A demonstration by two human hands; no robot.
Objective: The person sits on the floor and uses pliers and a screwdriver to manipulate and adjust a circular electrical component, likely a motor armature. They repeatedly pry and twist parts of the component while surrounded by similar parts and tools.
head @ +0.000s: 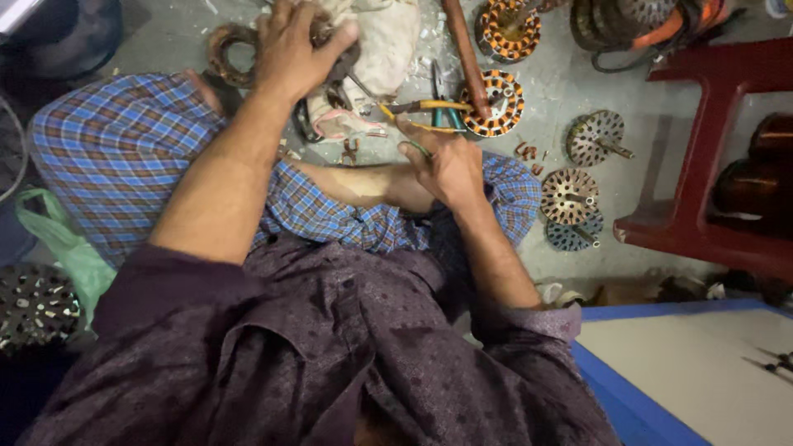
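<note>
Floor (570, 87) of grey concrete fills my view, littered with motor parts. Next in size, a dark red plastic stool (710, 149) stands at the right edge, and a blue-edged white board (702, 372) lies in the lower right corner. I sit cross-legged in a blue checked cloth (116, 149). My left hand (293, 45) presses down with fingers curled over a copper-wound ring (231, 49), which rests on the floor beside a dirty white rag (380, 41). My right hand (446, 161) lies near my knee, fingers together around the yellow handles of pliers (425, 107). Just beyond the pliers sits an orange-and-black wound stator (496, 103), with a second one (510, 29) above it. Smaller slotted metal discs (595, 136) lie near the stool.
</note>
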